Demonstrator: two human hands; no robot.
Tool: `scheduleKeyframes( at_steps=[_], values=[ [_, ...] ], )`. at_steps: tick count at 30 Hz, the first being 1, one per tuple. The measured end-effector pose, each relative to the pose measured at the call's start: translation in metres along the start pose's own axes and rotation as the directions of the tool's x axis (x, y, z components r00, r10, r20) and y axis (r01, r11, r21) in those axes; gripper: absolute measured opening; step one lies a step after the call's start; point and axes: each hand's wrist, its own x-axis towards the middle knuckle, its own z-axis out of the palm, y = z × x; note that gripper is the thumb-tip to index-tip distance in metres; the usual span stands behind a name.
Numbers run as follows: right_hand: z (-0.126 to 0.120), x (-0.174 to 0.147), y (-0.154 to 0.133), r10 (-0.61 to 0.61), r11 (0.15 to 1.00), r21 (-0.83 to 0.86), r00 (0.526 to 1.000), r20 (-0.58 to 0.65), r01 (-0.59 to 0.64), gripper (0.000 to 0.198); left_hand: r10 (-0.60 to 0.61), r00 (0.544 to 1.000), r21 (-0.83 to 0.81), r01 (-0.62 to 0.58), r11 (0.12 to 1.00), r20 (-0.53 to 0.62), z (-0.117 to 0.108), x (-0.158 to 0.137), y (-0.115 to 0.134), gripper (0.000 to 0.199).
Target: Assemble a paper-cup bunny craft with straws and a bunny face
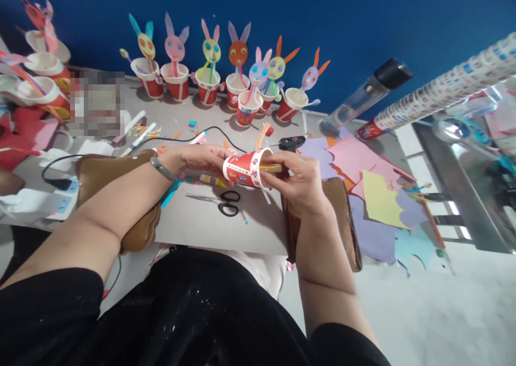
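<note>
A red and white paper cup (pixel 244 170) lies tilted on its side in the air, its mouth facing right. My left hand (pixel 205 157) is closed around the base end of the cup. At the mouth, my right hand (pixel 300 177) pinches a yellow-brown, stick-like thing (pixel 271 168) that reaches into the cup; its far end is hidden. An orange strip (pixel 263 136) and a pale strip (pixel 266 196) stick out from the rim. Below the cup, black-handled scissors (pixel 226 202) lie on the table, near a yellow tube (pixel 213 180).
Several cups with paper rabbit heads (pixel 210 84) stand along the blue wall. A black tool, perhaps a glue gun (pixel 292 142), lies right of the cup. Coloured paper sheets (pixel 381 196) cover the right side. A power strip (pixel 64 196) and cable are at left.
</note>
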Motion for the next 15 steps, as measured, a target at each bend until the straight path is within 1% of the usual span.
scheduleKeyframes(
  at_steps=[5,10,15],
  values=[
    [-0.0018,0.0011,0.0029,-0.048,0.998,-0.042,0.998,0.044,0.050,0.019,0.005,1.000,-0.006,-0.005,1.000,0.014,-0.0043,0.0030,-0.0058,0.032],
    [-0.0040,0.0022,0.0028,-0.105,0.994,-0.026,0.992,0.074,0.107,0.020,0.022,1.000,-0.012,-0.022,1.000,0.021,0.0016,0.0023,-0.0050,0.025],
    [-0.0035,0.0020,0.0011,-0.091,0.995,-0.029,0.989,0.115,0.095,0.025,0.020,0.999,-0.003,-0.020,1.000,0.046,0.0007,0.0049,-0.0092,0.028]
  ],
)
